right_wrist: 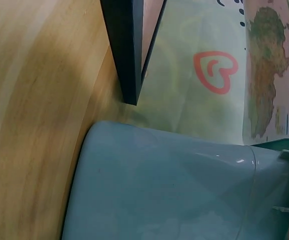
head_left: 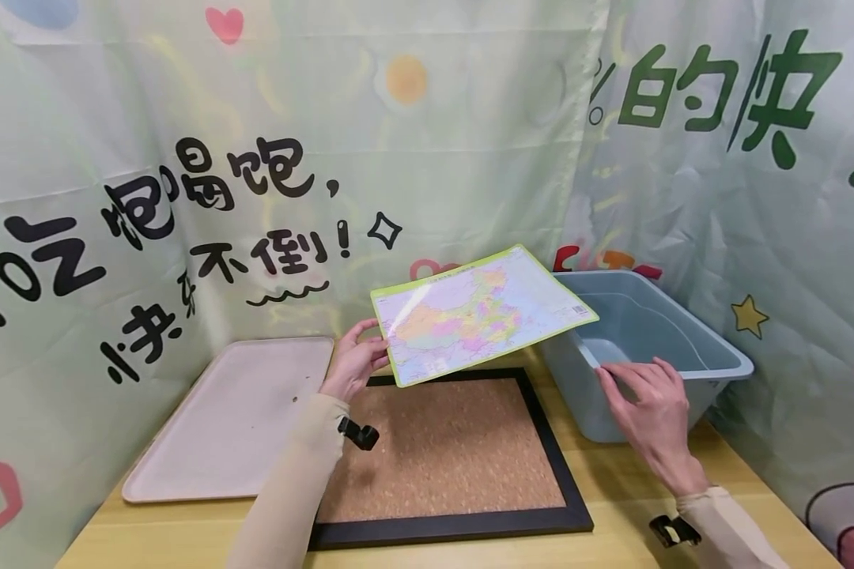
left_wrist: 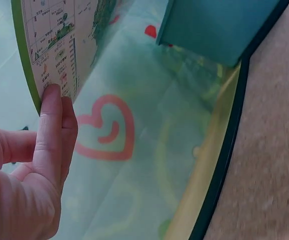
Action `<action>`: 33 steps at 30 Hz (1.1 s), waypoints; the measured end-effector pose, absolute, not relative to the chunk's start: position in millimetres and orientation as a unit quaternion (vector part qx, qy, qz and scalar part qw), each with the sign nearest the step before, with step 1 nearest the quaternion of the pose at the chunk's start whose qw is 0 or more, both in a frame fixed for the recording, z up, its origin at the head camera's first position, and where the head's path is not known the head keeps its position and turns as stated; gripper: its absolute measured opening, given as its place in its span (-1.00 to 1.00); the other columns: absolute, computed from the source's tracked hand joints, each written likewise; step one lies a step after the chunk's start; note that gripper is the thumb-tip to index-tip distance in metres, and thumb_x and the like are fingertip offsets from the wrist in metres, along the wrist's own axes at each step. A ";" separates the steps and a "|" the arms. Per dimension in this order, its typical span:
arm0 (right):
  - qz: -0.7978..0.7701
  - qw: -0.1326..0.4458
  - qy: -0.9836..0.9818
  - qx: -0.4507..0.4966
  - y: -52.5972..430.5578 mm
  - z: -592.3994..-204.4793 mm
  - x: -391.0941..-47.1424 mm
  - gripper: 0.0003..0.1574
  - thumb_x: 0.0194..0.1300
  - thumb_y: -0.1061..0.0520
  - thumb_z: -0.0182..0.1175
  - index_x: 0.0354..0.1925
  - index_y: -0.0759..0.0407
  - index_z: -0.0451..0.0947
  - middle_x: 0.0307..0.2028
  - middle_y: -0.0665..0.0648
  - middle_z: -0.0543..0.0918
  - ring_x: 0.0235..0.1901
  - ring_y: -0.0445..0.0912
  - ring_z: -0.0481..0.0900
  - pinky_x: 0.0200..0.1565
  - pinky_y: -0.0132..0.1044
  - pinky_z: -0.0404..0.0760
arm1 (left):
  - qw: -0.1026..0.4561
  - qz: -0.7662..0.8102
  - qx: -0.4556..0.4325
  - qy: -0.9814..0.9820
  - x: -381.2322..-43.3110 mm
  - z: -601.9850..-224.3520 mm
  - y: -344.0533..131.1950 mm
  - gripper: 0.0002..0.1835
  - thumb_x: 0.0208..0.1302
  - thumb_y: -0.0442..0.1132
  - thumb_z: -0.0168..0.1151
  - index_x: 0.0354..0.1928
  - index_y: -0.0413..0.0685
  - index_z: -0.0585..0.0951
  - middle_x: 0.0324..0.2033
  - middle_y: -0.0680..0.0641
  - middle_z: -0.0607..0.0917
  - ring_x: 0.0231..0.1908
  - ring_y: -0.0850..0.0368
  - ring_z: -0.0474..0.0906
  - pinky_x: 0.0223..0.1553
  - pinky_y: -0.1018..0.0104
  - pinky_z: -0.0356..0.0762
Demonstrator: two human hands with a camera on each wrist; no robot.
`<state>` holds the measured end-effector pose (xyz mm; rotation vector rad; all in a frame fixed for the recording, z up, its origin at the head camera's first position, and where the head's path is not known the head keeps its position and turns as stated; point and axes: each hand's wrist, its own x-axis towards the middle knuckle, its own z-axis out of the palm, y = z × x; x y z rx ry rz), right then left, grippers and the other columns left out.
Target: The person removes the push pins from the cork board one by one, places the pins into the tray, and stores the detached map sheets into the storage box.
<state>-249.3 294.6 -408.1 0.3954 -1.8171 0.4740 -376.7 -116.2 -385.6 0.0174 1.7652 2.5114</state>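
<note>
My left hand [head_left: 356,363] pinches the left edge of a thin laminated map sheet [head_left: 470,316], fingers behind it in the left wrist view. The sheet has a yellow-green border and a coloured map and is held tilted in the air. Its other face [left_wrist: 59,45], also printed, shows in the left wrist view. Beneath it, a black-framed cork board [head_left: 455,450] lies on the table. My right hand [head_left: 648,411] is beside the near rim of a blue-grey plastic bin [head_left: 598,395], fingers loosely bent, with nothing seen in them.
A pale pinkish tray [head_left: 256,411] lies on the wooden table [head_left: 619,498], left of the cork board. Printed fabric curtains [head_left: 470,158] hang close behind and at both sides. The bin stands at the right, near the curtain.
</note>
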 end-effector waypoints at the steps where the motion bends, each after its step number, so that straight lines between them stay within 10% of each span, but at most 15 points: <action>1: 0.202 0.572 -0.777 0.168 294.4 -407.4 -249.5 -0.72 0.11 0.08 0.35 -0.30 0.27 0.75 -0.42 0.26 0.74 -0.33 0.18 0.61 0.30 0.00 0.32 | 0.037 0.818 0.008 0.575 -376.9 -384.0 -113.5 -0.42 0.28 -0.62 0.06 0.30 -0.07 0.35 -0.37 -0.09 0.63 -0.45 0.14 0.68 -0.39 0.33 0.65; 33: 0.203 0.592 -0.759 0.181 294.9 -412.7 -250.5 -0.49 0.37 -0.14 0.17 -0.28 0.29 0.75 -0.34 0.27 0.73 -0.24 0.20 0.57 0.38 0.04 0.19 | 0.073 0.779 0.045 0.621 -389.3 -325.0 -34.1 -0.44 0.27 -0.58 0.10 0.29 -0.05 0.46 -0.10 -0.23 0.64 -0.36 0.06 0.70 -0.25 0.25 0.70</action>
